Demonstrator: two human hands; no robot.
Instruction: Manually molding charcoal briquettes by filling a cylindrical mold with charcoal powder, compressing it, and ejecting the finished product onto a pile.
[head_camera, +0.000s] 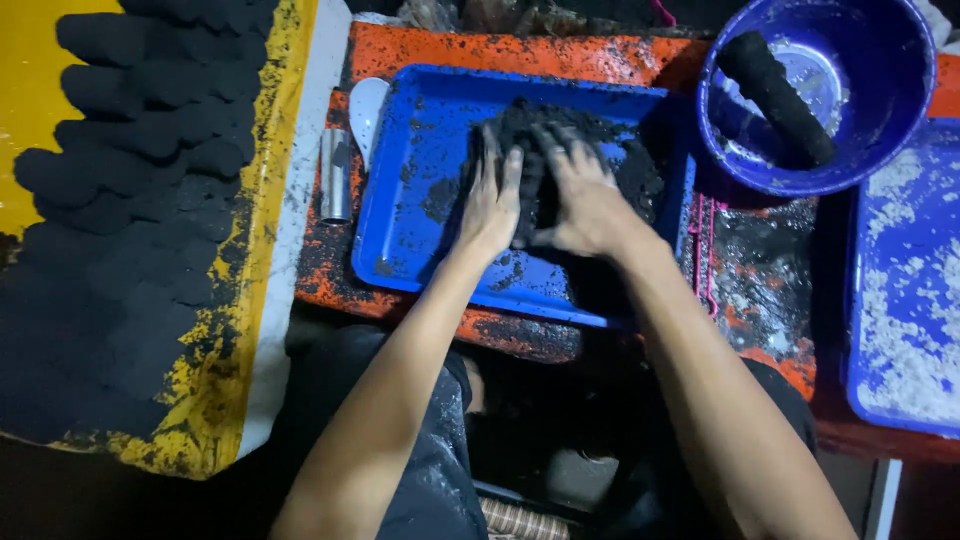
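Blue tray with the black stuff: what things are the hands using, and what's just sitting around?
In use: left hand and right hand pressing the black pile in the blue tray.

Lying about: metal tube, white spoon, blue bowl holding a black cylinder, black cylinders on the yellow board.

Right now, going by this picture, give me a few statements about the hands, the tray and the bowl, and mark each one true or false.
1. Both hands, left hand and right hand, press on the black pile in the blue tray. True.
2. The round blue bowl is empty. False: a black cylinder lies slanted inside it.
3. Rows of black cylinders lie on the yellow board to the left. True.
4. The metal tube lies inside the blue tray. False: it lies outside, by the tray's left edge.
5. The right hand grips a white spoon. False: it rests flat on the black pile.
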